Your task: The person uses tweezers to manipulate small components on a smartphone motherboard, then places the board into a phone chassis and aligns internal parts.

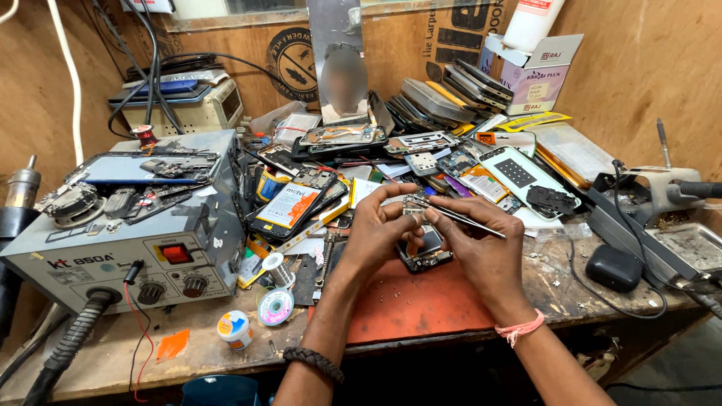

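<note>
Head view, looking down on a crowded wooden table (113,353). Left hand (376,229) curled shut around a small circuit board (412,204), pinched between thumb and fingertips and held up above an orange mat (421,301). Right hand (481,252) closed on thin metal tweezers (459,216), their tips meeting the board at its upper edge. Directly beneath both hands, an opened phone body (427,252) lying on the mat, partly hidden by the fingers. Left of the hands, a grey hot-air rework station (128,225) with a red switch and two knobs, loose phone parts piled on top. Just beside it, a solder wick spool (275,307) and a small round tin (235,328). Behind, a phone battery (289,204) among scattered frames and boards, and stacked phones (451,94) against the wooden wall. Far right, a black pouch (613,267) near a metal tray (696,248).
</note>
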